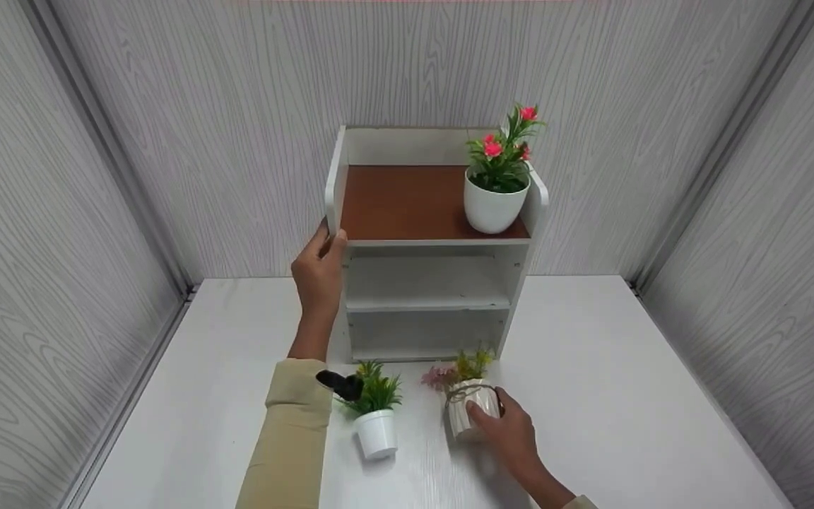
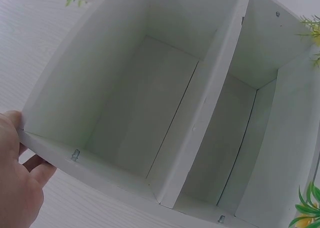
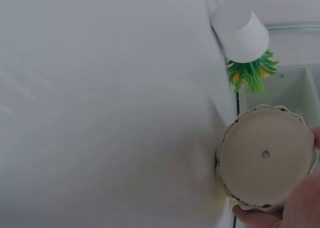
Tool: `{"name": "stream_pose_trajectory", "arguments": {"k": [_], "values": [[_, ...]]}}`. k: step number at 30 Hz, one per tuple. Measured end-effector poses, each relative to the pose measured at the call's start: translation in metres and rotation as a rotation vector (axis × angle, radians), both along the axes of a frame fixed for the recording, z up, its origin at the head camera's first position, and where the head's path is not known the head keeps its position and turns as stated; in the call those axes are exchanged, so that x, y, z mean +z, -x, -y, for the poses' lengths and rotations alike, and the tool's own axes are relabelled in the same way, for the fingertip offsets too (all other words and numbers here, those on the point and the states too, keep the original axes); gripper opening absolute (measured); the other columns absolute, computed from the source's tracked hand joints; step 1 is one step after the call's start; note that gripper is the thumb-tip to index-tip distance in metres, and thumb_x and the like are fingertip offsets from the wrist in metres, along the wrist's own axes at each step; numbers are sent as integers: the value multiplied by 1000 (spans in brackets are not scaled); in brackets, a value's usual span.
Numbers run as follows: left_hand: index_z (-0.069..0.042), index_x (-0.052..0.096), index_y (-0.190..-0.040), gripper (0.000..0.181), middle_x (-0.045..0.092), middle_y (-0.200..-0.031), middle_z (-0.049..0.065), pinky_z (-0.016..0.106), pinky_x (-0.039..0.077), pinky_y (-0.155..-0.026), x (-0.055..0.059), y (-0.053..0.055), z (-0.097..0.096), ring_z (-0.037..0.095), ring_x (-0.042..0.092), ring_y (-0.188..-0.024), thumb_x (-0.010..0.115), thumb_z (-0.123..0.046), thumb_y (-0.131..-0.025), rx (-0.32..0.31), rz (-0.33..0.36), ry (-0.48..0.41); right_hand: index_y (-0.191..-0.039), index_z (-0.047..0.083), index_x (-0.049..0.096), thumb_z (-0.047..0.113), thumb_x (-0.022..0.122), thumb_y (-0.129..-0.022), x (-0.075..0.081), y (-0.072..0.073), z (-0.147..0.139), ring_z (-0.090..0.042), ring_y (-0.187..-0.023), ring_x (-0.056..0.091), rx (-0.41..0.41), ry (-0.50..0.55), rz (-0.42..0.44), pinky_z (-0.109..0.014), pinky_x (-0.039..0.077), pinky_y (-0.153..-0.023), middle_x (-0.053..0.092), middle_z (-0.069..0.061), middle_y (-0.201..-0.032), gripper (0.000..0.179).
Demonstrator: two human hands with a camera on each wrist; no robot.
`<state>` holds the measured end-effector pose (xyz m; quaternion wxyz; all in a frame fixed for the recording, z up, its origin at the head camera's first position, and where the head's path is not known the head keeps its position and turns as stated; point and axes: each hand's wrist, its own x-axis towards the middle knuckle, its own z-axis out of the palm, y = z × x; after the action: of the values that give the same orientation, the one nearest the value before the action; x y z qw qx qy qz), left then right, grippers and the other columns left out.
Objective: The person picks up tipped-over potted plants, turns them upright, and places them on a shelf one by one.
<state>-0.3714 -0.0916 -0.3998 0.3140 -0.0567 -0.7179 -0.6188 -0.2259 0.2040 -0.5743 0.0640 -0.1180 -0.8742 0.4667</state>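
A small white shelf unit (image 1: 428, 308) with a brown top stands against the back wall. My left hand (image 1: 319, 272) grips the front edge of its left side panel, thumb inside the edge. In the left wrist view the fingers (image 2: 44, 173) wrap that panel beside the compartments. My right hand (image 1: 513, 428) holds a cream fluted flower pot (image 1: 474, 417) with twine round it and pink and yellow flowers. This pot is tipped, flowers toward the shelf unit; its scalloped base (image 3: 265, 153) with a small hole faces the right wrist camera.
A white pot (image 1: 376, 433) with a green plant lies on its side on the white table (image 1: 626, 396), left of the cream pot. Another white pot (image 1: 495, 205) with pink flowers stands on the brown top at the right. Grey wood-grain walls (image 1: 237, 106) enclose the table.
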Motion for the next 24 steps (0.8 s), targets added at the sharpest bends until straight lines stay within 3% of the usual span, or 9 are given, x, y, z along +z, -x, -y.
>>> {"name": "stream_pose_trajectory", "arguments": {"k": [7,12,24], "values": [[-21,54,-146,49,62,-141,1,40,54,-98,-1,1,-1,15,62,-124,60,-40,-101,-14,10,-4,-149,-8,41,57,70,-90,-5,-7,-2,-37,-130,55,13,56,-37,-52,47,-105,53,-25,-144,92],[-21,55,-146,47,63,-139,0,40,54,-98,-1,1,-1,14,63,-122,60,-38,-102,-10,-1,-15,-152,-6,35,55,70,-91,-9,-19,1,-42,-139,44,19,70,-50,-54,40,-111,43,-27,-152,94],[-23,52,-147,51,59,-144,-1,39,53,-100,-1,3,0,14,61,-126,60,-43,-101,-33,21,-28,-157,-4,22,61,73,-85,-10,-33,-2,-44,-146,32,32,127,70,-57,33,-116,31,-28,-158,110]]}}
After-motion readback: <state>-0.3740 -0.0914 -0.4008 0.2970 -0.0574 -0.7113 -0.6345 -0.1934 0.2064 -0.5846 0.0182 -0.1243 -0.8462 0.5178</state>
